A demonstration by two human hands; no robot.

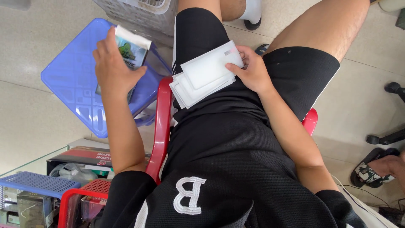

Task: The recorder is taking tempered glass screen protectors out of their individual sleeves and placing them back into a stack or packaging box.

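Nearest to us, at six o'clock, is our own black shirt, and beside it at eight o'clock a cluster of small plastic baskets (36, 183), blue and red, holding boxed goods under a glass pane.

Moving outward, we sit on a red plastic chair (162, 126), its edge showing between our thigh and the floor. On our lap, near the centre of the view, lies a fanned stack of white pouches (202, 76). Our right hand (252, 71) rests at one o'clock of that stack, fingers curled loosely, thumb and fingertips pinching the top pouch at its far corner; the thigh appears to serve as a flat rest so the stack stays together while one piece is peeled off.

Farther out, at ten o'clock, our left hand (113, 67) is closed around a printed packet (130, 50) with a white top strip, thumb on the near face and fingers wrapped behind. It is held above a blue plastic stool (69, 74), which seems placed within easy reach as a side surface.

Farthest, at twelve o'clock, stands a grey lattice crate (135, 10). At four o'clock another person's sandalled foot (373, 169) rests on the tiled floor (25, 114).
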